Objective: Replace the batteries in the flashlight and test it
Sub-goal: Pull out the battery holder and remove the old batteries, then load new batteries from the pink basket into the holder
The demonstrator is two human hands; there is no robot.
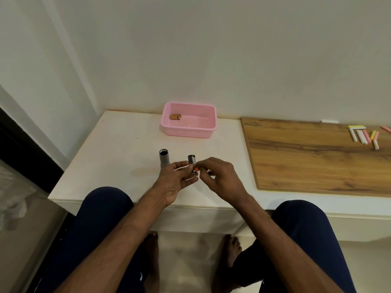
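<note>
Left hand, holder (right hand, battery)

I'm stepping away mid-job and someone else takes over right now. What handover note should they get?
Left hand grips the battery holder over the table.
Right hand pinches what looks like an orange-tipped battery at the holder; going in or coming out, cannot tell.
Flashlight body stands upright, open end up, on the white table, left of the hands.
More batteries lie in the pink basket by the wall.
Done: flashlight opened, holder out.
Left: finish the battery swap, refit holder, reassemble, test.
</note>
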